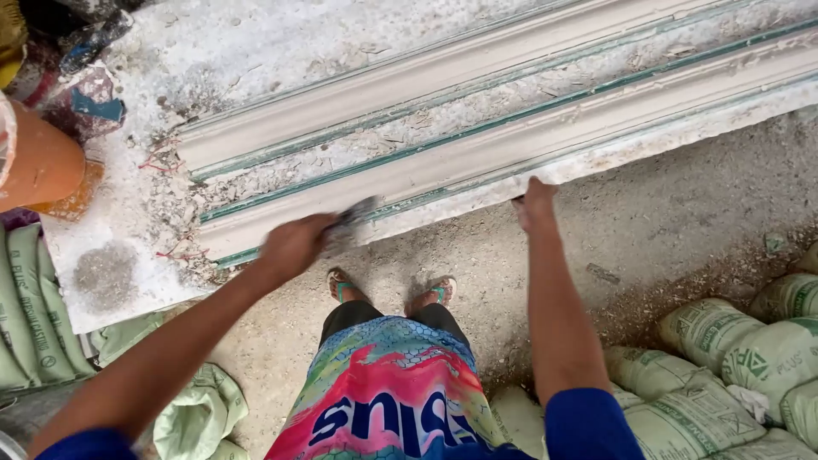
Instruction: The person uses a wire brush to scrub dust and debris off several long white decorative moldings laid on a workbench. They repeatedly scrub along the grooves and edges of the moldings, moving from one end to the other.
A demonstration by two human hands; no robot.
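Scraping step, by the look: the left hand (294, 247) grips a blurred scraper (351, 221) against the plaster cornice moulding (477, 153) on the worktop (128, 247); the right hand (535, 204) closes on its near edge; the next stroke needs steady bracing.

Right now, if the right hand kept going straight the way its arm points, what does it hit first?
The right hand already touches the near edge of the long white moulding on the bench. Straight on, it would ride up onto that moulding first, though the height is hard to judge from above.
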